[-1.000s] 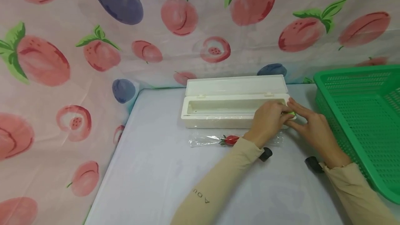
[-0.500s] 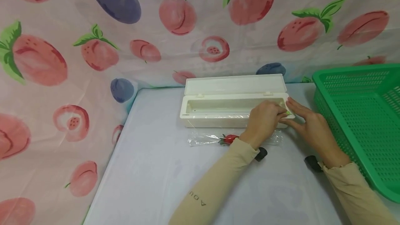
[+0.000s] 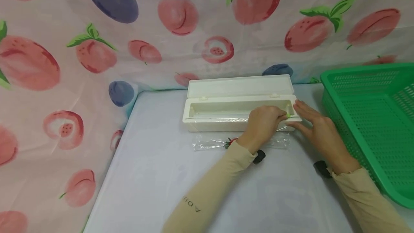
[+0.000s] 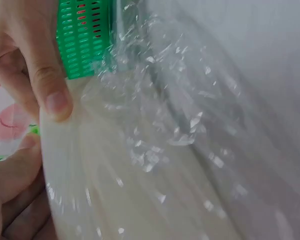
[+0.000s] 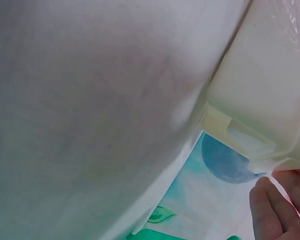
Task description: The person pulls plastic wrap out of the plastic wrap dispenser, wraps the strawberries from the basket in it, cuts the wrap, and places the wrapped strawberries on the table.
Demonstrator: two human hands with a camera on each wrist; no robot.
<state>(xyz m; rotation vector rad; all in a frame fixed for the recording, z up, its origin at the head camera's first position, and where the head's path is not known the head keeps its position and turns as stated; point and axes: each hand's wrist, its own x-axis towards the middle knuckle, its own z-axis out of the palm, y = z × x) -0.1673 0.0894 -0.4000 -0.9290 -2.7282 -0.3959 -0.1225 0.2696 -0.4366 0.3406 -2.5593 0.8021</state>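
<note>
A long white cling film dispenser (image 3: 213,127) lies on the table with its lid (image 3: 240,86) raised at the back. My left hand (image 3: 263,122) pinches a small green slide cutter (image 3: 288,115) on the front rim, near the right end. Around the dispenser's right front corner, my right hand (image 3: 320,132) grips with thumb in front and fingers at the end. In the left wrist view, crinkled clear film (image 4: 150,120) hangs down the dispenser's front. A red strawberry-like thing with green leaves (image 3: 229,142) shows in clear plastic before the dispenser, partly hidden by my left wrist.
A green perforated basket (image 3: 368,118) stands to the right, close to my right forearm. Behind the white-covered table (image 3: 155,175) hangs a fruit-printed cloth (image 3: 181,53), which also covers the left side.
My left hand has slid leftward along the dispenser's front rim with the green slide cutter. My right hand keeps its grip on the right end. The head view has shifted slightly.
</note>
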